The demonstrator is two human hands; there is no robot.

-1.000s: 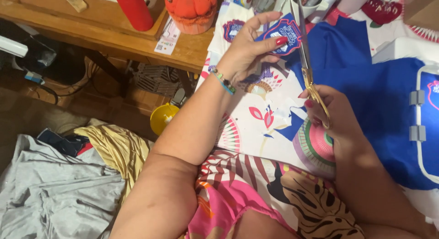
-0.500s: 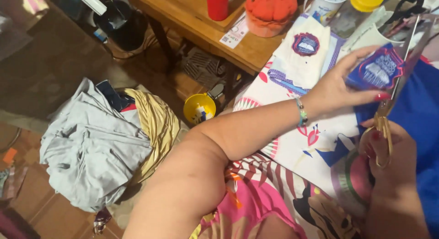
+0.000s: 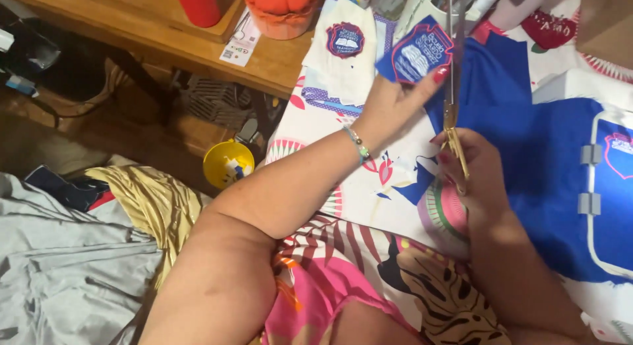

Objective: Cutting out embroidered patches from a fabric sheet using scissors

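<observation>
My left hand (image 3: 394, 102) holds up a blue shield-shaped cloth badge (image 3: 418, 53) by its lower edge, above a patterned white cloth (image 3: 359, 180). My right hand (image 3: 472, 172) grips gold-handled scissors (image 3: 452, 88), blades pointing up along the badge's right edge. Whether the blades are cutting into the badge I cannot tell. A second round badge (image 3: 345, 39) lies on white cloth pieces just left of it. Blue fabric (image 3: 527, 154) lies under my right hand.
A wooden table (image 3: 151, 38) at the top left carries a red bottle (image 3: 198, 5) and an orange pumpkin-shaped pot (image 3: 285, 10). A yellow bowl (image 3: 228, 163), grey clothes (image 3: 66, 266) and a gold cloth (image 3: 148, 200) lie on the floor at left.
The view has swung back to the right. My left hand still holds the badge up; the scissors in my right hand now stand upright beside it.
</observation>
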